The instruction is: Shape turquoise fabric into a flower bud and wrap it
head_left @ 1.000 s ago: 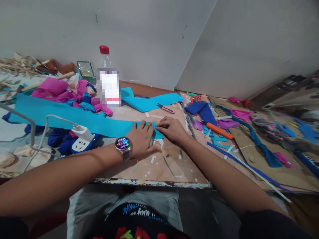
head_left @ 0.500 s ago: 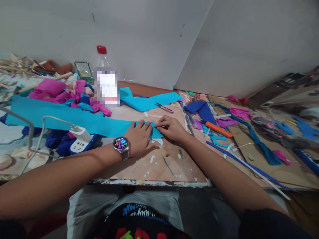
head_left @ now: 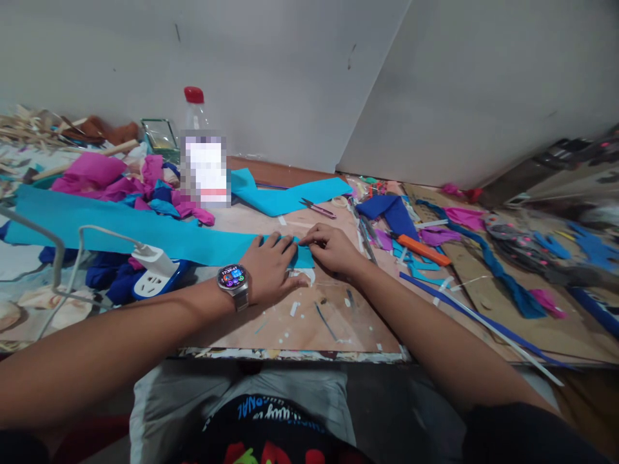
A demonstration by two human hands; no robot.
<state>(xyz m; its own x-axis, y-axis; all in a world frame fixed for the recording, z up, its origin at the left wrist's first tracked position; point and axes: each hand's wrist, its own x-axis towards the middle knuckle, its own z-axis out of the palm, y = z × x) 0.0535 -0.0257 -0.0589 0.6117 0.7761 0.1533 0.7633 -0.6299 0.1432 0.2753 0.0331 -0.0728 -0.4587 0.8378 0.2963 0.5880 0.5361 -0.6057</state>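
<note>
A long turquoise cloth strip (head_left: 207,247) runs across the worktable from the left. My left hand (head_left: 268,267), with a watch on its wrist, lies flat on the strip near its right end, fingers spread. At that end, my right hand (head_left: 331,248) is closed, thumb and fingertips pinched on the strip's upper edge. Behind the hands rests a pair of small pink-handled thread snips (head_left: 318,208). A second turquoise strip (head_left: 290,198) lies folded beyond it.
A red-capped bottle (head_left: 194,109) stands at the back, its lower part blurred out. Magenta cloth pieces (head_left: 97,173) are heaped on the left, near a white plug (head_left: 157,259) on a power strip. An orange utility knife (head_left: 424,251) and cloth scraps lie to the right.
Both hands stay in nearly the same places on the strip. The whole view has shifted very slightly.
</note>
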